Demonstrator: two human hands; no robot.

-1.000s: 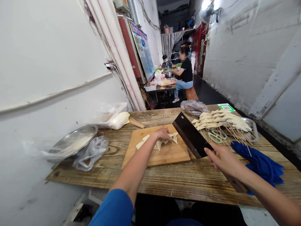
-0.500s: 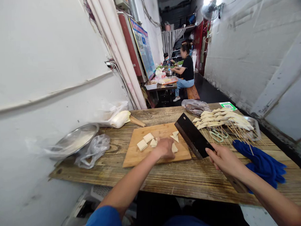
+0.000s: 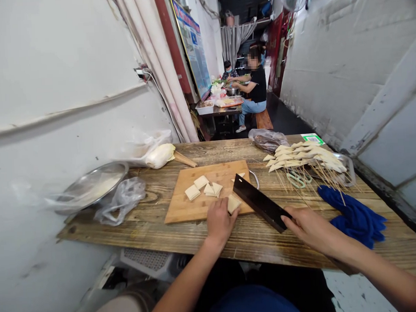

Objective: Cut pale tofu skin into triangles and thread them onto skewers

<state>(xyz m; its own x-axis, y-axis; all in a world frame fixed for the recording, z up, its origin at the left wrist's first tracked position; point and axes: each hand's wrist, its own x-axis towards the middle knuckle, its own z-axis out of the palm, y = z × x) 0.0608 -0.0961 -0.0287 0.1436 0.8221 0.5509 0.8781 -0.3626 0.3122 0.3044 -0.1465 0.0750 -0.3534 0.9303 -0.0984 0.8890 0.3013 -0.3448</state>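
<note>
My left hand (image 3: 220,223) is at the front edge of the wooden cutting board (image 3: 182,207), thumb and fingers closed around a pale tofu slice (image 3: 234,203). My right hand (image 3: 304,225) grips the handle of a black cleaver (image 3: 259,202). Its blade slants over the board's right side, just right of that slice, and partly hides another pale piece near its tip. Farther left on the board lie square slices (image 3: 193,192) and several triangular pieces (image 3: 213,189).
Skewered pale triangles (image 3: 303,157) rest on a tray at the right, with green-handled scissors (image 3: 299,179) and blue gloves (image 3: 355,217) nearby. At the left are a metal bowl (image 3: 103,184), a plastic bag (image 3: 122,200) and a pale vegetable (image 3: 160,155). People sit at a far table.
My left hand has drawn back toward the board's front edge and now holds a slice there. Triangular pieces sit together beside the squares. The cleaver has shifted left and lies at a flatter slant.
</note>
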